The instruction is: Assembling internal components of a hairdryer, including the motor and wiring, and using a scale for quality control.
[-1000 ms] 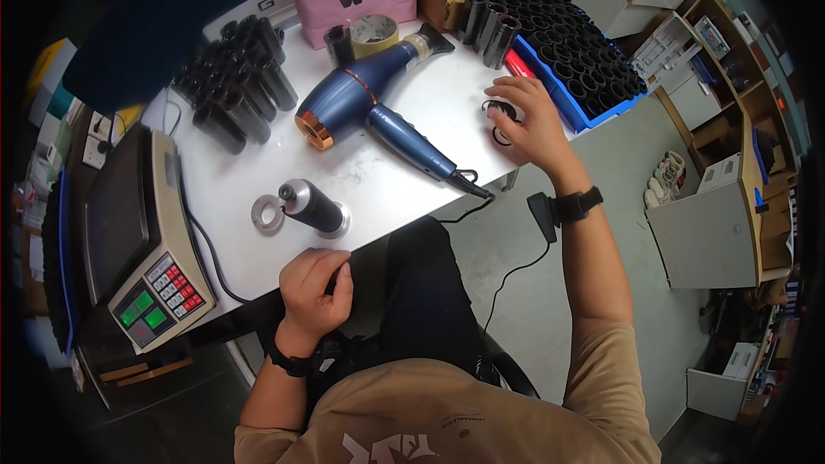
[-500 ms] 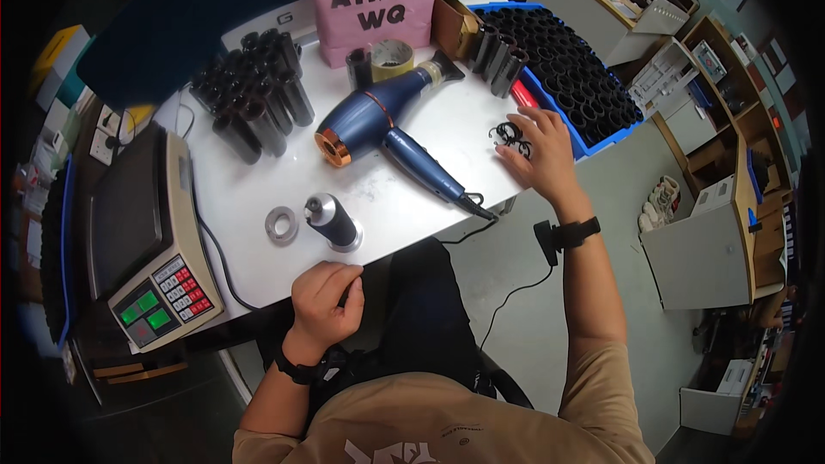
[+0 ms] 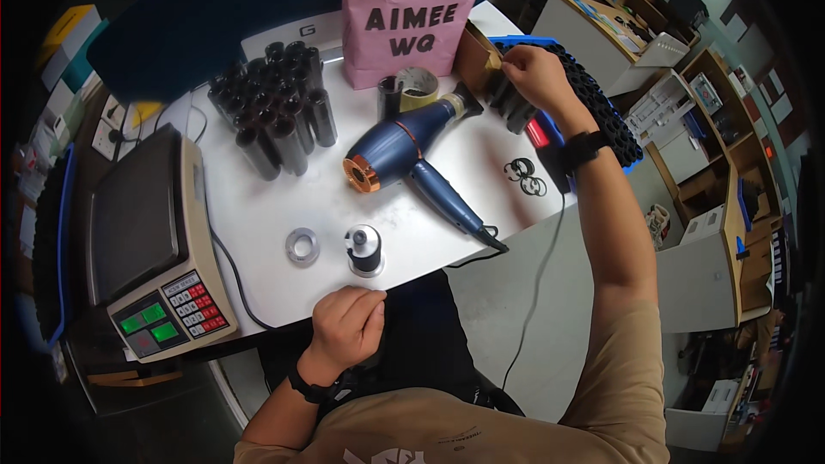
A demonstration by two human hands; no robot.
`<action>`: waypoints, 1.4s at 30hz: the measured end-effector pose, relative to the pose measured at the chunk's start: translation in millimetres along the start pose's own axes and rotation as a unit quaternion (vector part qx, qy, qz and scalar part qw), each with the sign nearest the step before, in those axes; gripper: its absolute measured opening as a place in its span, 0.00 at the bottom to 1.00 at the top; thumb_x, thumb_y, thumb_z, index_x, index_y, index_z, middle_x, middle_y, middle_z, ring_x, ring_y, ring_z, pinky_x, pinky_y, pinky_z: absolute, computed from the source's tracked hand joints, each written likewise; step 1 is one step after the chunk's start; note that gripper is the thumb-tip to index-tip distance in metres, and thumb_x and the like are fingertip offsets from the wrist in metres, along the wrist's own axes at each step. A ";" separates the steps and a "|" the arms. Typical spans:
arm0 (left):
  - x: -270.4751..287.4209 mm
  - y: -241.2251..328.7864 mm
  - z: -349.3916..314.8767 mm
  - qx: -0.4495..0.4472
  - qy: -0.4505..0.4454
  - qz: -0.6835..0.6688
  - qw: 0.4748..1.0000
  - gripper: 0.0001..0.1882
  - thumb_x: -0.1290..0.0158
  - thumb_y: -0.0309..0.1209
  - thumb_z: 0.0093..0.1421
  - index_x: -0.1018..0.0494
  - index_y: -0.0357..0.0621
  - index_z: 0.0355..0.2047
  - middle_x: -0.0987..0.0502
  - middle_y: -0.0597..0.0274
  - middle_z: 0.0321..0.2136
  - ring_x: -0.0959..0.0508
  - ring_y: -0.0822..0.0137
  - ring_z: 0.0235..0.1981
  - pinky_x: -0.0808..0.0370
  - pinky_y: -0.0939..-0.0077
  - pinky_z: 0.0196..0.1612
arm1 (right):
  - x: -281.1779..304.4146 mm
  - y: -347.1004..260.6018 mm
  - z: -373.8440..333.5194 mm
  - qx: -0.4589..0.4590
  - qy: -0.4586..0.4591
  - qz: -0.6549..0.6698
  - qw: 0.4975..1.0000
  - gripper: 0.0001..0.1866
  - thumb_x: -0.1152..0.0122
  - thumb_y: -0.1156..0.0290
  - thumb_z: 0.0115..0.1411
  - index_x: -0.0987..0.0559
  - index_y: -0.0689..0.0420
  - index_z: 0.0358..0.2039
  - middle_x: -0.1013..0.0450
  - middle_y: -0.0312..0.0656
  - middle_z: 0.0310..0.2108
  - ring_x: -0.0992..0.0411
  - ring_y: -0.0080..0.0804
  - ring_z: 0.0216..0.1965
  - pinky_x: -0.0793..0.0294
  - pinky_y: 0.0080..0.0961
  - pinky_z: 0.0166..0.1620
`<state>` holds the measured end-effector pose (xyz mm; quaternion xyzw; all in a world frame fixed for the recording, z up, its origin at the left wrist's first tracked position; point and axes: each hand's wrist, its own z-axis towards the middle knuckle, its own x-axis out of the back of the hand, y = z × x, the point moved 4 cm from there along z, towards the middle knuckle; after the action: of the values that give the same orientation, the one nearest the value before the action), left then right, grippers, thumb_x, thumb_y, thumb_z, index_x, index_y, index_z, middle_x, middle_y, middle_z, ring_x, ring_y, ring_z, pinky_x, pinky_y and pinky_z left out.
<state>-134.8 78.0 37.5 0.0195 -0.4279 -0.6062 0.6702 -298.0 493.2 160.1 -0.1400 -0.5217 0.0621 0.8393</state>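
Scale: a weighing scale (image 3: pixel 150 245) with coloured keys is seen at the left of the frame, on the table (image 3: pixel 266 206); nothing is touched on it.
Tube cluster: upright black tubes (image 3: pixel 275 112) are grouped in the upper left centre of the frame, well apart from both hands.
Ring: a flat metal ring (image 3: pixel 302 247) lies on the table in the centre, just beside a short black cylinder (image 3: pixel 365 249).
Left hand: the left hand (image 3: pixel 348 326) is held at the table's near edge in the lower centre; its grip is curled together, and whether anything small is pinched cannot be told.
Hair dryer: a blue hair dryer (image 3: pixel 404 150) lies idle in the centre, untouched.
Loose rings: small black rings (image 3: pixel 524 176) lie right of centre on the table.
Right hand: the right hand (image 3: pixel 533 77) is extended to the upper right, over the blue tray (image 3: pixel 632 142) of black tubes; the fingertips are pinched together on a small piece, its kind not discernible.
Step in hand: a fetch from the tray is judged to be under way.
Next move: a clean lift and a carry back toward the cylinder would be called for.
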 end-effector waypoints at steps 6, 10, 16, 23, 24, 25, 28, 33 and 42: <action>4.3 -3.4 1.9 0.012 -0.023 -0.020 0.999 0.09 0.39 0.22 0.55 0.18 0.36 0.37 0.19 0.54 0.30 0.19 0.55 0.28 0.22 0.64 0.31 | -7.8 -1.7 31.2 0.023 -0.046 -0.018 0.999 0.13 0.34 0.64 0.63 0.14 0.59 0.41 0.16 0.49 0.37 0.17 0.45 0.40 0.19 0.36 0.47; 7.5 -5.9 2.8 -0.001 -0.041 -0.027 0.999 0.09 0.38 0.23 0.55 0.18 0.35 0.37 0.19 0.55 0.30 0.19 0.56 0.28 0.22 0.64 0.30 | 0.0 5.3 63.2 0.110 -0.097 -0.061 0.987 0.13 0.33 0.62 0.61 0.12 0.56 0.40 0.16 0.49 0.35 0.17 0.46 0.38 0.19 0.37 0.45; 8.5 -7.9 3.2 0.014 -0.057 -0.052 0.997 0.08 0.39 0.22 0.55 0.18 0.35 0.37 0.19 0.53 0.30 0.19 0.55 0.27 0.23 0.64 0.29 | -28.6 36.4 119.8 0.096 -0.124 -0.091 0.983 0.13 0.33 0.63 0.60 0.11 0.54 0.42 0.15 0.49 0.37 0.17 0.47 0.38 0.18 0.36 0.45; 10.1 -10.2 2.0 0.025 -0.061 -0.057 0.996 0.08 0.39 0.22 0.55 0.18 0.36 0.36 0.19 0.54 0.29 0.19 0.56 0.25 0.23 0.65 0.27 | -72.6 26.7 133.3 -0.024 -0.208 -0.176 0.962 0.15 0.35 0.67 0.60 0.13 0.59 0.45 0.16 0.54 0.43 0.17 0.51 0.42 0.19 0.41 0.46; 9.5 -10.1 1.8 0.022 -0.059 -0.057 0.996 0.08 0.39 0.22 0.55 0.18 0.36 0.36 0.19 0.54 0.29 0.19 0.56 0.25 0.23 0.65 0.27 | -75.1 26.5 133.4 -0.033 -0.187 -0.196 0.962 0.15 0.36 0.67 0.60 0.13 0.60 0.45 0.16 0.55 0.42 0.17 0.53 0.42 0.19 0.41 0.46; 9.1 -9.9 1.6 0.020 -0.058 -0.056 0.997 0.08 0.39 0.22 0.55 0.18 0.36 0.36 0.19 0.54 0.29 0.19 0.57 0.24 0.23 0.65 0.27 | -76.6 26.1 134.1 -0.043 -0.166 -0.216 0.961 0.16 0.37 0.68 0.59 0.14 0.61 0.45 0.16 0.56 0.42 0.17 0.55 0.43 0.19 0.42 0.46; 8.3 -9.4 2.1 0.018 -0.052 -0.054 0.997 0.08 0.38 0.22 0.55 0.18 0.36 0.36 0.18 0.54 0.29 0.19 0.57 0.24 0.23 0.66 0.27 | -79.2 20.6 136.3 -0.043 -0.168 -0.229 0.958 0.15 0.39 0.69 0.58 0.13 0.63 0.42 0.16 0.57 0.40 0.17 0.57 0.44 0.19 0.43 0.46; 8.1 -9.9 2.1 0.017 -0.049 -0.058 0.997 0.08 0.38 0.21 0.54 0.18 0.36 0.35 0.19 0.54 0.28 0.19 0.57 0.25 0.22 0.66 0.27 | -84.3 32.5 145.3 -0.036 -0.199 -0.232 0.951 0.20 0.35 0.62 0.56 0.13 0.62 0.44 0.17 0.56 0.43 0.18 0.54 0.47 0.20 0.41 0.49; 7.3 -8.3 5.0 0.009 -0.033 -0.057 0.998 0.08 0.37 0.21 0.53 0.18 0.36 0.35 0.20 0.57 0.27 0.19 0.59 0.26 0.22 0.67 0.28 | -66.9 78.0 135.1 -0.179 -0.136 0.033 0.974 0.17 0.30 0.63 0.54 0.12 0.61 0.41 0.15 0.49 0.38 0.17 0.38 0.39 0.20 0.32 0.44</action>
<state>-145.1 72.2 40.1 0.0298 -0.4537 -0.6399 0.6196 -445.4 573.8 135.6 -0.2956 -0.6290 0.0139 0.7189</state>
